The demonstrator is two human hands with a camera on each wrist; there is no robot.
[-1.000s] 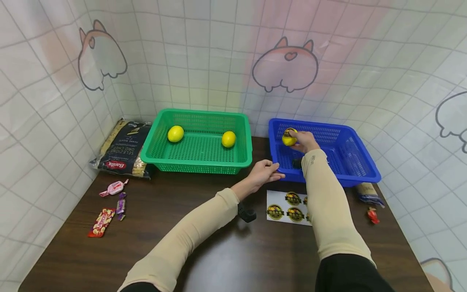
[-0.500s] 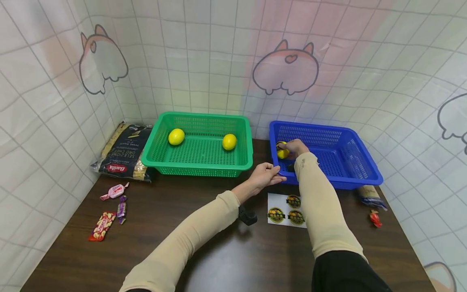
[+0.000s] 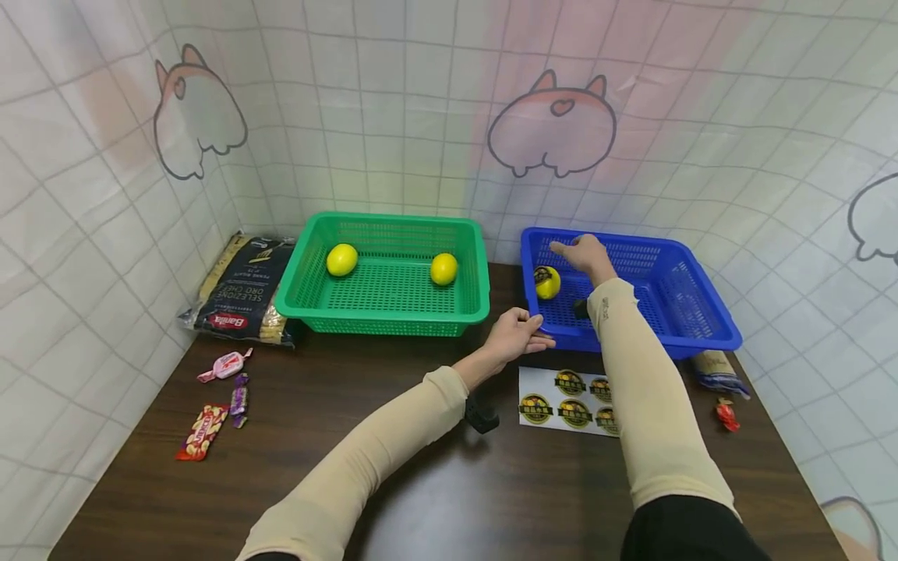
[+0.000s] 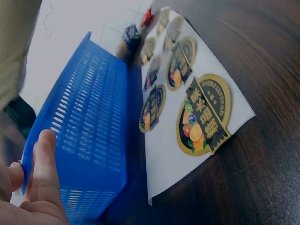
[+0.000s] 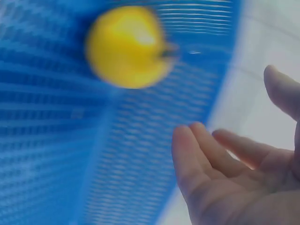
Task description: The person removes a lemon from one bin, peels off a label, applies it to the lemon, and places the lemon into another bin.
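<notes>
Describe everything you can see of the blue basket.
The blue basket looks plastic: rectangular, shallow, with slotted walls, a perforated floor and a smooth rim. It stands upright on the table, right of the green basket. A lemon with a sticker lies inside near its left end. The left hand pinches its near left corner; the right hand hovers over it.

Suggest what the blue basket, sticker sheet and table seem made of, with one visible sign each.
Blue basket: probably smooth moulded plastic; regular slots pierce its thin walls.
Sticker sheet: likely smooth paper, perhaps coated; thin and white.
Table: wood or laminate, satin; streaky dark grain, soft reflection.
</notes>
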